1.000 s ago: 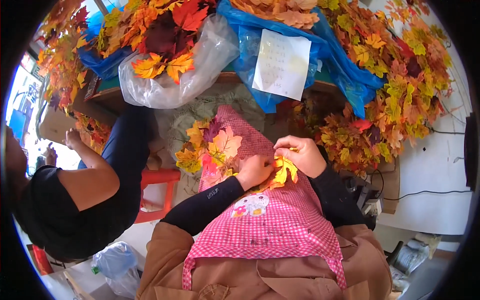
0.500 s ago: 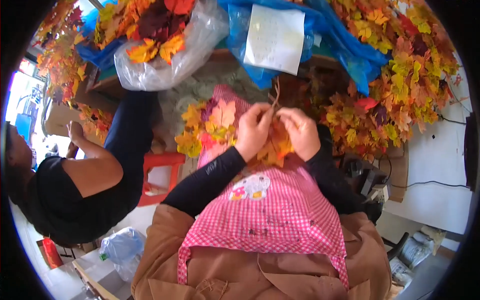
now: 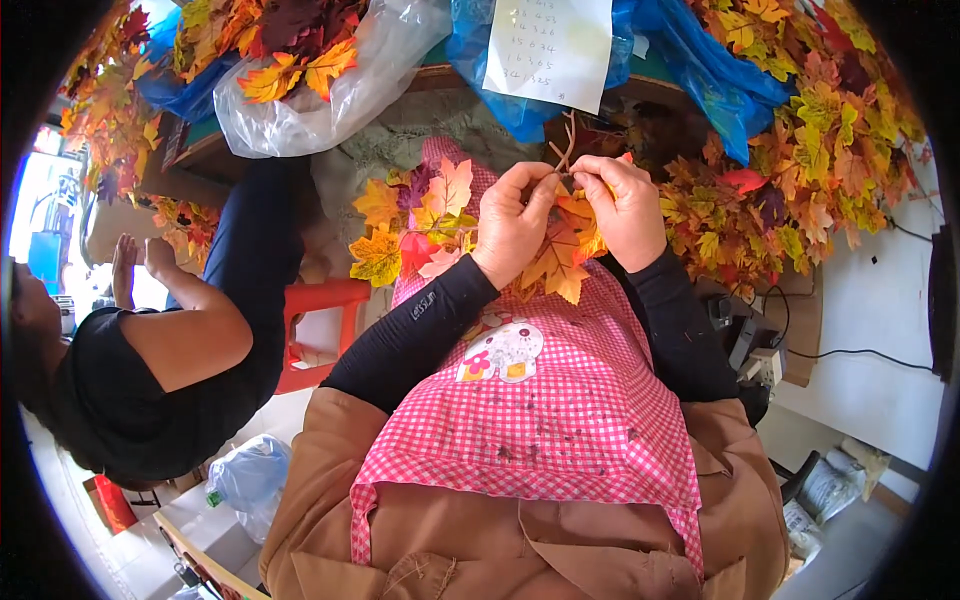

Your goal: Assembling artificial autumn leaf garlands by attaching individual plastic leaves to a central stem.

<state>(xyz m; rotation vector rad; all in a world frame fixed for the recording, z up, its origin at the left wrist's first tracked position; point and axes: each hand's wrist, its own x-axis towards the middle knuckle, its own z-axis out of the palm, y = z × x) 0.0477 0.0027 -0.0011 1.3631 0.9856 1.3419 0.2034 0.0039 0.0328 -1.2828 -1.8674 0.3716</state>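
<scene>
Above my lap, my left hand (image 3: 515, 220) pinches the thin brown stems of an artificial maple leaf garland (image 3: 553, 265). My right hand (image 3: 622, 208) meets it there, thumb and fingertips pressed on the same stems, close to the left fingertips. Bare brown stem ends (image 3: 571, 138) stick up past the fingers, forking and crossing. Orange and yellow leaves hang below and between the hands. More leaves, yellow, peach and dark purple (image 3: 425, 215), spread out left of my left hand over the pink checked apron (image 3: 520, 420). The exact grip point is partly hidden by the fingers.
A green-topped table (image 3: 435, 78) ahead carries a clear plastic bag (image 3: 320, 118) of leaves, blue plastic (image 3: 720, 95) and a handwritten paper sheet (image 3: 550, 50). Leaf bunches (image 3: 800, 180) pile at right. A co-worker (image 3: 150, 370) sits at left near a red stool (image 3: 330, 300).
Both hands have moved slightly up and away from me, keeping their pinch on the stems. The hanging leaves show more clearly. The co-worker's hands have shifted a little.
</scene>
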